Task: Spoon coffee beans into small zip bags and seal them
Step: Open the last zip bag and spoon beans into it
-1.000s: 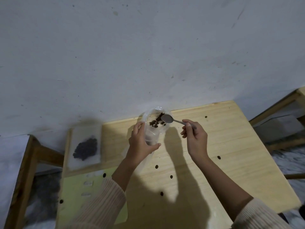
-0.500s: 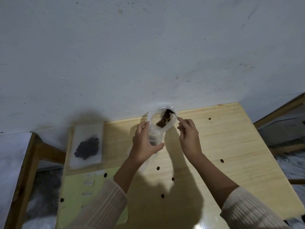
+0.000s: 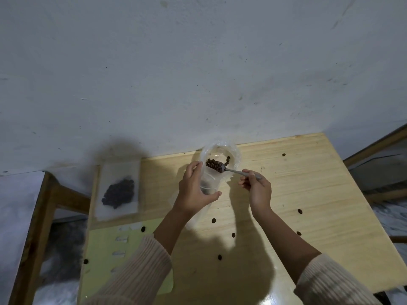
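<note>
A clear plastic bag (image 3: pixel 233 154) with a few coffee beans stands open at the far edge of the wooden table (image 3: pixel 308 194). My left hand (image 3: pixel 193 192) curls round a small clear zip bag (image 3: pixel 207 183) just in front of it, holding it upright. My right hand (image 3: pixel 256 190) pinches the handle of a metal spoon (image 3: pixel 233 171). The spoon's bowl is heaped with coffee beans (image 3: pixel 214 165) and hovers over the small bag's mouth, beside my left fingers.
A filled flat zip bag of beans (image 3: pixel 120 192) lies at the table's far left. A pale green sheet (image 3: pixel 105 249) covers the near left part. Several loose beans (image 3: pixel 213 220) dot the tabletop. Wooden frames stand at both sides; a wall rises behind.
The spoon dipped into the large bag, then came out loaded with beans and moved left over the small bag. My left hand kept holding the small bag.
</note>
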### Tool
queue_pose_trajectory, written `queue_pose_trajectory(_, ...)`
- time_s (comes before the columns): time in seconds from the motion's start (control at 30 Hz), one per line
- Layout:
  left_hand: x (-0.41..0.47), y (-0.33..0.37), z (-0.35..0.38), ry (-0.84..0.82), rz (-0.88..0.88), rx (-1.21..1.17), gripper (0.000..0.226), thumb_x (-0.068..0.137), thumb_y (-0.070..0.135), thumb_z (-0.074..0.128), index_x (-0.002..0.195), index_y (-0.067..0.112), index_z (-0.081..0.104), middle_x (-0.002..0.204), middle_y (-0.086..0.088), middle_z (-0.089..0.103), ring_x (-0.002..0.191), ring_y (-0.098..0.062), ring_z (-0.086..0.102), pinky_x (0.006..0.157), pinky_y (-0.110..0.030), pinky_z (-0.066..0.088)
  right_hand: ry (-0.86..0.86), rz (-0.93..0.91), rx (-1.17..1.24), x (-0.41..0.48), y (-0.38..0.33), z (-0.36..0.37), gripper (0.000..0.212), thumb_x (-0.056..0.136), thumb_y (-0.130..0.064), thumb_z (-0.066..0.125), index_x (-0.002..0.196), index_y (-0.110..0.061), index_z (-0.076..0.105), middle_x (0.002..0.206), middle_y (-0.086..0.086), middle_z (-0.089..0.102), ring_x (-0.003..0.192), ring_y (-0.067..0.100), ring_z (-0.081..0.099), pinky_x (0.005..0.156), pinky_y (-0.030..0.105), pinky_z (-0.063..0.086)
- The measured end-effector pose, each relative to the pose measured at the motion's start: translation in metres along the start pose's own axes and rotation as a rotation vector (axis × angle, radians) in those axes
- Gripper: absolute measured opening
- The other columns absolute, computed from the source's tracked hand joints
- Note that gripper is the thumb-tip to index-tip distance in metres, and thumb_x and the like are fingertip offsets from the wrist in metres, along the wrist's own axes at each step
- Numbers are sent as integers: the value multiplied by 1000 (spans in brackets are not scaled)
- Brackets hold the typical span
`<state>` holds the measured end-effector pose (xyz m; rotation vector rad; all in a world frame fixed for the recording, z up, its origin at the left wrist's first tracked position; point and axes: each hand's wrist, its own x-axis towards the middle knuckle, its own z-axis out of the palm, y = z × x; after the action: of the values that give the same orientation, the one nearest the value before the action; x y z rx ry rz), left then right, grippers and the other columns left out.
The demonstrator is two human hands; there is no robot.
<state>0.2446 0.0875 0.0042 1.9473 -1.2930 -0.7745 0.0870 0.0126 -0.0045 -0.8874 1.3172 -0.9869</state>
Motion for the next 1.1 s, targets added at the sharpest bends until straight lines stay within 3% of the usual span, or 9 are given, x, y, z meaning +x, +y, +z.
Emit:
queue_pose_trajectory(0.17, -2, -5, -1, -38, 9, -48, 96, 64, 35, 84, 143, 18, 32, 143, 8, 25, 131, -15, 33, 109, -37, 33, 10, 155, 178, -3, -2, 11, 26, 98, -5, 39, 84, 0, 61, 66, 12, 55, 48, 7, 55, 53, 14, 49)
queue_pose_trajectory(0.33, -5, -6, -6, -62, 36, -75, 96, 65, 31, 84, 143, 18, 31, 134, 16, 23, 132, -14, 33, 109, -32, 33, 28, 309, 279, -1, 1, 16, 30, 99, -7, 36, 82, -1, 60, 67, 11, 55, 50, 11, 52, 55, 16, 48)
queue_pose_trajectory(0.5, -5, -5, -8, -26, 52, -20, 96, 64, 33, 84, 143, 17, 31, 134, 17, 23, 129, -8, 32, 102, -22, 31, 62, 336, 305, -2, 1, 13, 30, 99, -9, 37, 83, -2, 61, 68, 10, 56, 51, 10, 53, 60, 18, 47)
queue_pose_trajectory(0.73, -3, -6, -5, 65, 13, 79, 99, 61, 38, 84, 142, 12, 34, 146, 1, 29, 133, -16, 33, 108, -43, 34, 109, 248, 327, -6, -23, -1, 29, 98, -7, 36, 84, 2, 60, 65, 11, 53, 46, 9, 53, 52, 16, 48)
queue_pose_trajectory(0.93, 1, -1, -4, 78, 21, 157, 101, 62, 38, 83, 143, 7, 30, 147, -4, 28, 134, -19, 28, 109, -45, 31, 43, 58, 221, -21, -50, -12, 26, 97, -4, 38, 87, 2, 61, 65, 11, 52, 46, 10, 52, 49, 16, 45)
queue_pose_trajectory(1.1, 5, 4, -2, 57, 9, 201, 102, 65, 42, 81, 145, 11, 25, 149, -1, 22, 137, -17, 23, 110, -41, 24, -132, -140, 8, -35, -59, -7, 22, 96, -4, 42, 89, 1, 63, 63, 10, 54, 47, 9, 53, 49, 17, 43)
